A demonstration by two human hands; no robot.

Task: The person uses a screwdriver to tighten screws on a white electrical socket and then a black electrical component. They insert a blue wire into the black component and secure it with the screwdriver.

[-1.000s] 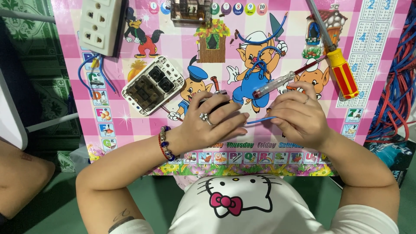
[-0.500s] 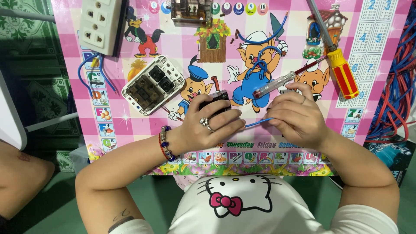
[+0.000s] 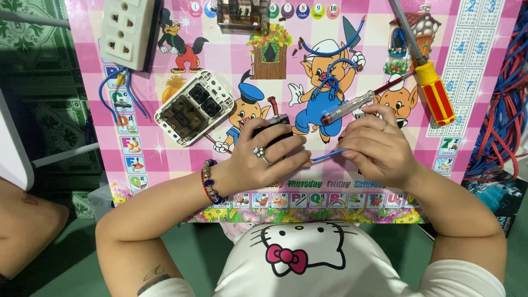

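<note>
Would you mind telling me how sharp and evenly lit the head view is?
Head view: bright, even light on the pink table; the left hand, right hand and blue wire are sharp; the floor at left lies in shadow.

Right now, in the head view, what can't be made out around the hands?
- Small black part: mostly covered by the left hand; its kind is unclear.
- Blue wire: both ends hidden by fingers.
- Clear-handled screwdriver: lower end behind the right hand.
- Dark component: cut off by the top edge.

Both hands on the pink table (image 3: pixel 231 66): left hand (image 3: pixel 264 159) around a small black part (image 3: pixel 273 133), right hand (image 3: pixel 379 146) (tester screwdriver (image 3: pixel 352 105) alongside) pinching a blue wire (image 3: pixel 329 155).
</note>
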